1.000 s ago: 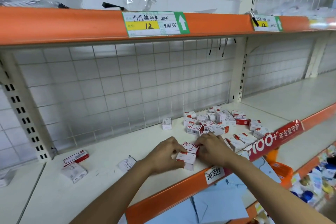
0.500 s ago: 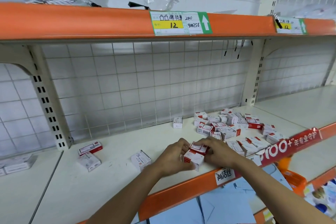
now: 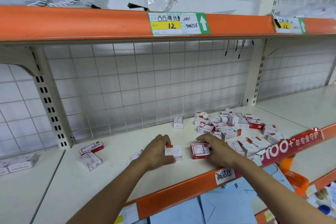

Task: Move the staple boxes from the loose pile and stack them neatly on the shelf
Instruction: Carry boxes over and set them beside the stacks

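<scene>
From the head view, the step in hand looks like carrying two boxes away from the loose pile, which lies at two o'clock on the shelf. To do it well, set them flush, edges aligned, printed faces matching. The left hand curls round a white box; the right hand pinches a red box. The hands are apart.

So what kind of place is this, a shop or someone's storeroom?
Most likely a stationery or general shop's aisle. The orange shelf edge carries a handwritten price tag marked 12, a red promotional strip runs along the lower shelf, and small staple boxes lie piled as stock.
</scene>
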`<state>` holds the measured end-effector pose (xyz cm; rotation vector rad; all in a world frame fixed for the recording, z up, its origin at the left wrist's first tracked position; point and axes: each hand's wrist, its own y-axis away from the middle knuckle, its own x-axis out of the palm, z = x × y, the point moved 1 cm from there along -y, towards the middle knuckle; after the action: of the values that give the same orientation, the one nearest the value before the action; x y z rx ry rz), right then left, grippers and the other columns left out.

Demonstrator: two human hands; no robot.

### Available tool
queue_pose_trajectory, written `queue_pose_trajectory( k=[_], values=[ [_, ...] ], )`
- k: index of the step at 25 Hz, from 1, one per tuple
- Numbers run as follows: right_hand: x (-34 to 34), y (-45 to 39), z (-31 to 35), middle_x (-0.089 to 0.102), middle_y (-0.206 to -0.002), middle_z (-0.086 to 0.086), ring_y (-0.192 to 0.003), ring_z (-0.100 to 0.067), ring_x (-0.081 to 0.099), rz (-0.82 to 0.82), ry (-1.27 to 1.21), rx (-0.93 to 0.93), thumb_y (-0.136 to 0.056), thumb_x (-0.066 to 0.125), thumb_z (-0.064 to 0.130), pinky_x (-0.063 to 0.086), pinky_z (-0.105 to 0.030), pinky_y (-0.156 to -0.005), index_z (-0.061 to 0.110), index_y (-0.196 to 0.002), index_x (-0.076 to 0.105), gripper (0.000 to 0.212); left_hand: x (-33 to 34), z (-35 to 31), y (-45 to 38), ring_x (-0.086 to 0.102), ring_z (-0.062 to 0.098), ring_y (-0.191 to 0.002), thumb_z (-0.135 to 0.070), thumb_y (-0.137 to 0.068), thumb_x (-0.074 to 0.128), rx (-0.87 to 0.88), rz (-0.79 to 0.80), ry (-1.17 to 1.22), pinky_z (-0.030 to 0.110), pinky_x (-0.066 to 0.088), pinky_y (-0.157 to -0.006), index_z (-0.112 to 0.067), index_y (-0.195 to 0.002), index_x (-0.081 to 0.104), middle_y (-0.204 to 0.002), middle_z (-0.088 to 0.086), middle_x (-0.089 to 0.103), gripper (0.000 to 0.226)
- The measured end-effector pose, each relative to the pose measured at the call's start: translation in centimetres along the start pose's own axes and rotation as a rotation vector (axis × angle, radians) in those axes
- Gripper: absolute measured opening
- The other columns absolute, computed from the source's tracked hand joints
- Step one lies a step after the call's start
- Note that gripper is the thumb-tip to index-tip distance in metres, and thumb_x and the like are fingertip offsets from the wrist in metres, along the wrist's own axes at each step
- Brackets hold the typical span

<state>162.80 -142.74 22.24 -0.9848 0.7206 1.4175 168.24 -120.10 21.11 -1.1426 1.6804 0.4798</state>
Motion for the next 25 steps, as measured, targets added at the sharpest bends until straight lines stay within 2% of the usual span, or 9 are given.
queue_pose_trajectory(
  k=[3,4,6,8,12,17,20,23,25],
  values=[
    [0.5,-0.4,0.7,0.045,-0.123,0.007,-0.112,-0.004,0.04,0.0,0.051,-0.079,-0.084,0.056,0.008,0.03,-0.005,-0.078,0.026,-0.125,0.049,0.045,0.2,0.1,0.3,0.049,0.013,-0.089,-0.04,-0.069,0.076,0.018,-0.035,-0.021,0.025,0.043,-0.068,-0.027,-0.095,0.044,-0.101,-0.006,0.049,0.043],
    [0.6,-0.6,0.9,0.045,-0.123,0.007,-0.112,-0.004,0.04,0.009,0.059,-0.088,-0.084,0.057,0.01,0.03,-0.005,-0.077,0.025,-0.124,0.049,0.043,0.2,0.2,0.4,0.05,0.012,-0.091,-0.04,-0.069,0.076,0.012,-0.043,-0.02,0.026,0.045,-0.069,-0.027,-0.096,0.045,-0.101,-0.007,0.05,0.043],
    [0.9,-0.9,1.1,0.045,-0.123,0.002,-0.116,-0.011,0.04,0.052,0.057,-0.084,-0.083,0.06,0.012,0.036,-0.017,-0.092,0.022,-0.126,0.048,0.045,0.1,0.3,0.4,0.05,0.012,-0.093,-0.039,-0.07,0.076,0.01,-0.043,-0.018,0.025,0.045,-0.069,-0.027,-0.096,0.046,-0.102,-0.007,0.051,0.042],
    [1.0,-1.1,1.3,0.046,-0.122,-0.001,-0.116,-0.015,0.042,0.08,0.065,-0.084,-0.082,0.062,0.016,0.037,-0.027,-0.098,0.021,-0.125,0.05,0.045,-0.4,0.5,0.4,0.048,0.012,-0.092,-0.037,-0.07,0.076,0.029,-0.051,-0.01,0.02,0.038,-0.066,-0.028,-0.093,0.045,-0.1,-0.008,0.052,0.039],
    [1.4,-2.3,2.9,0.048,-0.109,0.005,-0.108,-0.013,0.046,-0.031,-0.012,-0.165,-0.081,0.065,0.023,0.036,-0.02,-0.085,0.02,-0.117,0.054,0.037,-2.6,1.0,1.0,0.049,0.01,-0.087,-0.042,-0.071,0.075,0.004,-0.141,0.035,0.016,0.036,-0.063,-0.025,-0.092,0.049,-0.096,-0.008,0.054,0.038],
    [2.9,-4.4,7.5,0.051,-0.102,0.003,-0.1,-0.014,0.045,-0.082,-0.118,-0.3,-0.076,0.072,0.021,0.029,-0.019,-0.072,0.016,-0.109,0.057,0.036,-6.2,3.1,3.4,0.049,0.002,-0.081,-0.029,-0.074,0.076,-0.087,-0.26,0.085,0.008,0.038,-0.057,-0.02,-0.101,0.056,-0.099,-0.005,0.054,0.035],
    [4.4,-5.3,10.8,0.053,-0.105,0.003,-0.099,-0.013,0.043,-0.036,-0.143,-0.358,-0.077,0.072,0.026,0.03,-0.02,-0.073,0.018,-0.108,0.056,0.036,-8.0,5.7,5.9,0.05,0.005,-0.082,-0.028,-0.073,0.078,-0.165,-0.279,0.067,0.009,0.038,-0.057,-0.022,-0.098,0.056,-0.1,-0.005,0.055,0.034],
    [5.8,-6.2,14.5,0.052,-0.102,0.007,-0.1,-0.012,0.042,-0.013,-0.171,-0.399,-0.077,0.071,0.026,0.031,-0.019,-0.072,0.02,-0.106,0.055,0.033,-10.0,8.2,8.5,0.055,0.011,-0.082,-0.026,-0.069,0.08,-0.254,-0.298,0.072,0.018,0.045,-0.066,-0.02,-0.093,0.056,-0.099,0.0,0.06,0.034],
    [7.1,-6.7,17.6,0.053,-0.104,0.006,-0.101,-0.012,0.043,0.011,-0.182,-0.441,-0.078,0.071,0.027,0.031,-0.018,-0.073,0.019,-0.106,0.056,0.034,-11.7,10.0,10.9,0.055,0.009,-0.078,-0.025,-0.069,0.08,-0.31,-0.313,0.047,0.015,0.045,-0.064,-0.019,-0.093,0.057,-0.097,-0.002,0.061,0.034]
  ],
)
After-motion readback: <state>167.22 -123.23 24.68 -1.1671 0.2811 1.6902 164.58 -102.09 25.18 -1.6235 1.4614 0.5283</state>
